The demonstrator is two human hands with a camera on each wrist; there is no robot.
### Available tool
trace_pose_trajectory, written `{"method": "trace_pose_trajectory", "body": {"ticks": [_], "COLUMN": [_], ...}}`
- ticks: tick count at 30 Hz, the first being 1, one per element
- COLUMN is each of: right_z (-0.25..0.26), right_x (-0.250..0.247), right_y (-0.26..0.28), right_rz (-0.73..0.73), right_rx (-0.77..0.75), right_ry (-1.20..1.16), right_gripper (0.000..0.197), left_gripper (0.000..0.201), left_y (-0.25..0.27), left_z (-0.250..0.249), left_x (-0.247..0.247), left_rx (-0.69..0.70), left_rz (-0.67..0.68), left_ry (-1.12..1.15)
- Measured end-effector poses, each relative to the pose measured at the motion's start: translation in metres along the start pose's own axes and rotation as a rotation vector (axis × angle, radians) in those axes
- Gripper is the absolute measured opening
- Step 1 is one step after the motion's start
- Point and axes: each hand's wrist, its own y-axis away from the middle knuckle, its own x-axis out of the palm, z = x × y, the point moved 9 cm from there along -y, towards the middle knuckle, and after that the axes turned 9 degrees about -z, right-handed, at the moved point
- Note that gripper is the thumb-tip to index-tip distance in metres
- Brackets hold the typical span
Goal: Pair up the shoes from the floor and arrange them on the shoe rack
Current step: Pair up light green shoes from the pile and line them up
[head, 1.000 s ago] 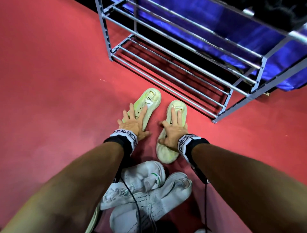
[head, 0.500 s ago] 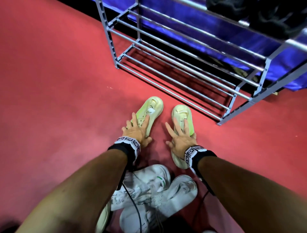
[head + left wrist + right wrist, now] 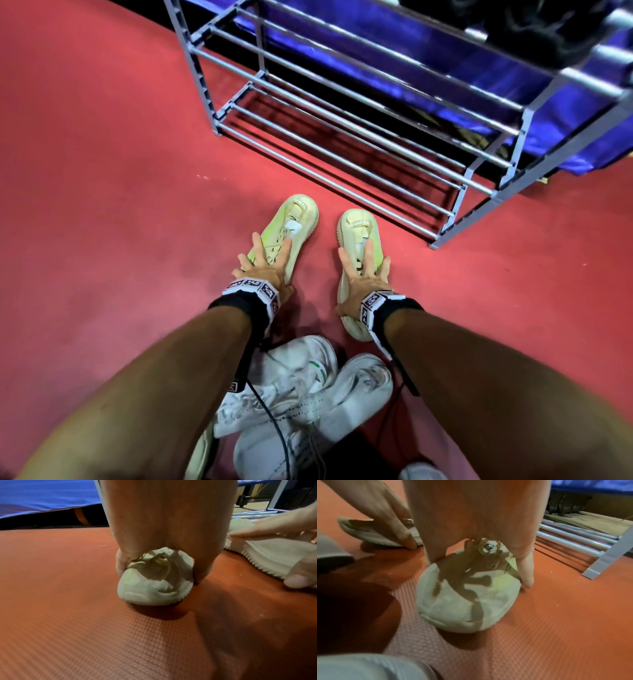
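Note:
Two pale yellow-green shoes stand side by side on the red floor in front of the shoe rack (image 3: 342,144), rounded ends toward me. My left hand (image 3: 263,263) lies over the left shoe (image 3: 298,219), fingers spread. In the left wrist view its fingers (image 3: 120,563) reach down both sides of that shoe (image 3: 150,585). My right hand (image 3: 363,274) covers the right shoe (image 3: 356,222). In the right wrist view a finger (image 3: 526,573) and the thumb clasp the flanks of this shoe (image 3: 462,605).
Two white sneakers (image 3: 308,377) lie in a heap on the floor under my forearms. The rack's lower bars carry nothing; dark shoes (image 3: 531,27) sit on its top tier. Blue cloth (image 3: 445,44) hangs behind the rack. Red floor stretches out to the left.
The right shoe has gone from leaning on its side to upright, parallel to the left shoe. Both hands have stayed on their shoes.

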Motion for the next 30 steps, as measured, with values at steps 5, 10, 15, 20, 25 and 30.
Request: {"method": "trace_pose_trajectory", "body": {"ticks": [5, 10, 15, 20, 25, 30], "right_z": [-0.010, -0.016, -0.014, -0.013, -0.005, 0.021], "right_x": [-0.013, -0.006, -0.009, -0.035, -0.066, -0.098], "right_y": [0.002, -0.002, -0.001, 0.013, 0.041, 0.069], "right_rz": [-0.095, -0.071, -0.108, -0.155, -0.190, -0.287], "right_rx": [0.100, 0.143, 0.143, 0.088, -0.010, -0.148], "right_ry": [-0.169, -0.137, -0.050, -0.070, -0.030, 0.031], "right_gripper": [0.105, 0.120, 0.120, 0.099, 0.084, 0.084], "left_gripper": [0.094, 0.087, 0.080, 0.071, 0.068, 0.066], "left_y": [0.010, 0.017, 0.023, 0.032, 0.049, 0.074], "left_z": [-0.004, -0.009, -0.010, -0.007, 0.000, 0.015], "left_x": [-0.020, -0.030, -0.038, -0.055, -0.078, -0.107], "left_rx": [0.051, 0.067, 0.129, 0.160, 0.093, 0.034], "left_rz": [-0.126, -0.183, -0.227, -0.258, -0.321, -0.396], "left_ry": [-0.084, -0.042, -0.043, -0.062, 0.014, 0.080]}}
